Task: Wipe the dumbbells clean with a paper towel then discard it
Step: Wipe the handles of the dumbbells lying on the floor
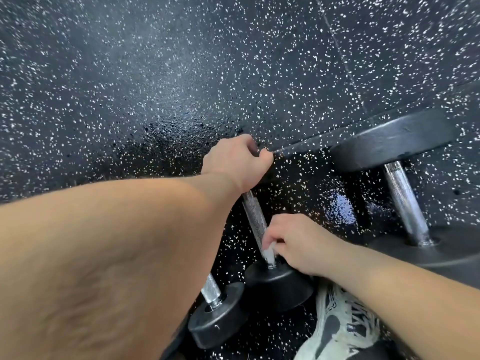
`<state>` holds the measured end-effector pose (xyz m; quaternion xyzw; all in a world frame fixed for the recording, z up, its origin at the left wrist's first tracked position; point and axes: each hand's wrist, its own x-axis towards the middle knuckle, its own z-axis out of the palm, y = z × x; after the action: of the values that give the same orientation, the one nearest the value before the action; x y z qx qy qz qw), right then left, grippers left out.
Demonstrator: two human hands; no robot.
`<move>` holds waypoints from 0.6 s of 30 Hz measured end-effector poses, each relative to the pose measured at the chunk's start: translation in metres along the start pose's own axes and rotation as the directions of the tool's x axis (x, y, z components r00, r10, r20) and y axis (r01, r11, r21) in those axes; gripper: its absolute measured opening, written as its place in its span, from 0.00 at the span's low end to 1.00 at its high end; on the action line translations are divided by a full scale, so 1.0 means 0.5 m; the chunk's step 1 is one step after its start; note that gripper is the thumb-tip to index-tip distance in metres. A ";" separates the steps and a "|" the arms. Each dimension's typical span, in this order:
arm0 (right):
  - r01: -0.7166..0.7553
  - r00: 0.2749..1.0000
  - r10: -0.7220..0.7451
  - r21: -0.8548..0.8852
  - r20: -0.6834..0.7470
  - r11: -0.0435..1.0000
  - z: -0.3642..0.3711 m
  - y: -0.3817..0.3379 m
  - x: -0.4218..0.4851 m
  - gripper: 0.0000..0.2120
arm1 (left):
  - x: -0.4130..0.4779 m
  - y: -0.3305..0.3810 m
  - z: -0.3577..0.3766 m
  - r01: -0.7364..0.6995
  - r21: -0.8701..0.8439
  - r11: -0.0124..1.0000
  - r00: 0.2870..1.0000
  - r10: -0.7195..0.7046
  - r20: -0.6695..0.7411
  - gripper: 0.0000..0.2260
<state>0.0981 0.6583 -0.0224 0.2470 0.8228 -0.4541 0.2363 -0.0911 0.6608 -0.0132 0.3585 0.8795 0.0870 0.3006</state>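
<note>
Your left hand [236,162] curls over the far end of the middle dumbbell [255,219], which lies on the speckled floor [155,74] between a smaller dumbbell [215,315] and a larger dumbbell [405,203]. Your right hand [298,245] pinches the paper towel [268,252] round the knurled handle, right at the near head. Hold that far end firm so the bar cannot roll, then wrap the towel fully round the steel and draw it along the handle with a twisting stroke, since knurling likely traps grime. Work the collar by the head too. Mind your shoe [342,323], just beside that head.
</note>
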 end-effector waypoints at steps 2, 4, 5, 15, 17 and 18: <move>-0.049 0.993 0.047 0.020 0.109 0.999 -0.001 0.010 -0.011 0.13 | 0.002 -0.002 0.002 -0.005 -0.001 1.000 1.000 0.005 -0.003 0.12; -0.080 0.985 0.073 0.041 0.154 0.996 -0.009 0.017 -0.013 0.12 | 0.002 -0.003 0.004 -0.008 -0.004 1.000 1.000 0.008 -0.001 0.13; -0.100 0.984 0.089 0.070 0.151 0.993 -0.015 0.017 -0.012 0.12 | 0.003 -0.004 0.005 -0.010 -0.005 1.000 1.000 0.010 -0.003 0.14; -0.227 0.905 0.378 0.529 -0.194 0.817 -0.025 -0.005 0.063 0.04 | 0.004 -0.006 0.009 -0.011 -0.007 1.000 0.999 0.011 -0.036 0.12; -0.202 0.891 0.411 0.643 -0.192 0.739 -0.014 -0.009 0.071 0.04 | 0.005 -0.007 0.008 -0.014 -0.006 1.000 0.999 0.014 -0.039 0.13; -0.183 0.880 0.429 0.688 -0.204 0.703 -0.011 -0.008 0.072 0.04 | 0.005 -0.006 0.008 -0.014 -0.007 1.000 0.999 0.014 -0.039 0.13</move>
<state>0.0668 0.6682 -0.0392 0.5252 0.5877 -0.6126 0.0592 -0.0921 0.6599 -0.0186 0.3617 0.8823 0.0995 0.2843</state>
